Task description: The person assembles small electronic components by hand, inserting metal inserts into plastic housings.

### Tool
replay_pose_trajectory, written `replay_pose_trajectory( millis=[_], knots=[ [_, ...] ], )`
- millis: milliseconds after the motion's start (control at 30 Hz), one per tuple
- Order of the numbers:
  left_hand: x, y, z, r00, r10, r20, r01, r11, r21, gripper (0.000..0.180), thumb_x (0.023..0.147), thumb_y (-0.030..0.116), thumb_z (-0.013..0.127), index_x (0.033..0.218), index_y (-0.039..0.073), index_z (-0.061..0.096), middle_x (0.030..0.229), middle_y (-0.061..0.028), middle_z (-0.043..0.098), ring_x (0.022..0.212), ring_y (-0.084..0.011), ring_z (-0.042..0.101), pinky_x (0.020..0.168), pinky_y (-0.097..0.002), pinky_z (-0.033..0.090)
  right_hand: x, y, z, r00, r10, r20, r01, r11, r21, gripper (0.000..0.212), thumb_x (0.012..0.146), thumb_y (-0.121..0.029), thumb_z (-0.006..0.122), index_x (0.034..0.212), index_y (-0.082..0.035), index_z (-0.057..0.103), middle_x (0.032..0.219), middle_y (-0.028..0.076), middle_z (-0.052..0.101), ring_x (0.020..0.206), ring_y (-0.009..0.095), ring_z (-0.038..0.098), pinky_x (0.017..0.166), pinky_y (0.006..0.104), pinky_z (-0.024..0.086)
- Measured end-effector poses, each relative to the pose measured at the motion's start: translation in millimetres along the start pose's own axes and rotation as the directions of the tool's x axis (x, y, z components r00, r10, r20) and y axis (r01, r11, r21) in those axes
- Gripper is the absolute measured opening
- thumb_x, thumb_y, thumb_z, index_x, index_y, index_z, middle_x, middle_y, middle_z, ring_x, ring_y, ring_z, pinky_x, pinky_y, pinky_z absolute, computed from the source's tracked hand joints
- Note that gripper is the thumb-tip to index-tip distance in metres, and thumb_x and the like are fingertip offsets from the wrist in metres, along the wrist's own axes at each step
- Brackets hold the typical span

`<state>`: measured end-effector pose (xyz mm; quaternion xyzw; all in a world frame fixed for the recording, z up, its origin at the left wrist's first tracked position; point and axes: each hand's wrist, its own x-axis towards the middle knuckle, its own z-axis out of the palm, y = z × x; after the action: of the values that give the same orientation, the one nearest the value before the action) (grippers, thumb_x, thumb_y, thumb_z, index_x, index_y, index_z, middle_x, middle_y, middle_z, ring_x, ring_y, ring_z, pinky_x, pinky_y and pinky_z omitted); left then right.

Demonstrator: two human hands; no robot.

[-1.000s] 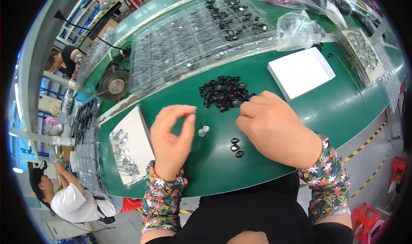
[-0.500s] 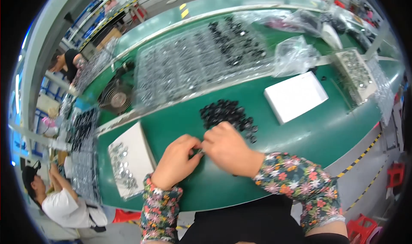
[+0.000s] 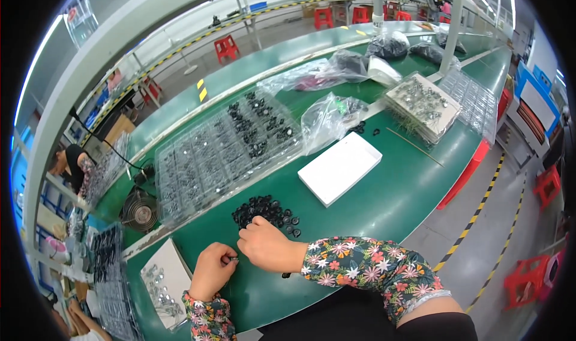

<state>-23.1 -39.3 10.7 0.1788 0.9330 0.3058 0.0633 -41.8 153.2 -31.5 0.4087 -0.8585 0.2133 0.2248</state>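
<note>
My left hand (image 3: pixel 211 271) is closed in a pinch, low over the green table. A small black part (image 3: pixel 227 259) with a shiny edge shows between its thumb and forefinger. My right hand (image 3: pixel 270 245) hangs at the near edge of a pile of small black round parts (image 3: pixel 259 209), its fingers bent together. What those fingers hold, if anything, is hidden. To the left of my left hand lies a white board (image 3: pixel 175 260) with clear small pieces (image 3: pixel 157 284) on it.
A white box (image 3: pixel 339 168) stands right of the pile. Behind it are clear trays of black parts (image 3: pixel 222 149), a plastic bag (image 3: pixel 330 120) and a stack with small metallic pieces (image 3: pixel 423 104). A thin stick (image 3: pixel 414 146) lies at the right. A fan (image 3: pixel 139 210) sits at the left.
My view has swung up and to the right, so the table appears shifted left and lower. The hands have drawn slightly apart, the right one now nearer the pile.
</note>
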Motion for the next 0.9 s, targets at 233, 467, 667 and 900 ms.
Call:
replay_pose_trajectory(
  millis=[233,467,667,900],
  knots=[
    [13,-9,1,0.987,0.035,-0.154,-0.032,0.999,0.022,0.016,0.071,-0.003,0.069,0.085,-0.001,0.064,0.080,-0.0113,0.059,0.067,-0.0217,0.060,0.061,-0.0316,0.050,5,1,-13,0.996,0.005,-0.084,-0.002,0.999,0.036,0.010,0.072,-0.014,0.065,0.075,-0.008,0.058,0.076,0.006,0.053,0.076,0.023,0.055,0.079,0.0363,0.040],
    [12,-34,-3,0.973,0.098,-0.209,-0.077,0.991,0.110,0.016,0.075,0.001,0.065,0.091,0.002,0.067,0.083,-0.0115,0.063,0.072,-0.0221,0.064,0.066,-0.0319,0.052,10,-4,-22,0.996,-0.021,-0.083,0.032,0.991,0.132,0.011,0.072,-0.011,0.067,0.080,-0.008,0.061,0.085,0.007,0.060,0.087,0.026,0.060,0.089,0.0422,0.044],
    [14,-32,-1,0.951,0.103,-0.291,-0.090,0.994,0.060,0.020,0.077,0.001,0.054,0.092,0.005,0.066,0.091,-0.0162,0.065,0.091,-0.0360,0.061,0.080,-0.0455,0.049,-1,-9,-39,0.997,-0.062,-0.035,0.068,0.976,0.207,0.013,0.073,-0.009,0.070,0.083,-0.009,0.062,0.087,0.005,0.062,0.087,0.023,0.060,0.097,0.0444,0.041],
    [6,-19,-2,0.796,0.196,-0.573,-0.113,0.978,0.177,0.018,0.080,0.003,0.058,0.097,0.002,0.066,0.091,-0.0126,0.065,0.088,-0.0324,0.062,0.079,-0.0424,0.049,-1,-5,-32,0.995,-0.102,0.016,0.096,0.967,0.235,0.015,0.072,-0.008,0.071,0.085,-0.008,0.063,0.088,0.005,0.063,0.088,0.023,0.060,0.098,0.0444,0.041]
  ],
)
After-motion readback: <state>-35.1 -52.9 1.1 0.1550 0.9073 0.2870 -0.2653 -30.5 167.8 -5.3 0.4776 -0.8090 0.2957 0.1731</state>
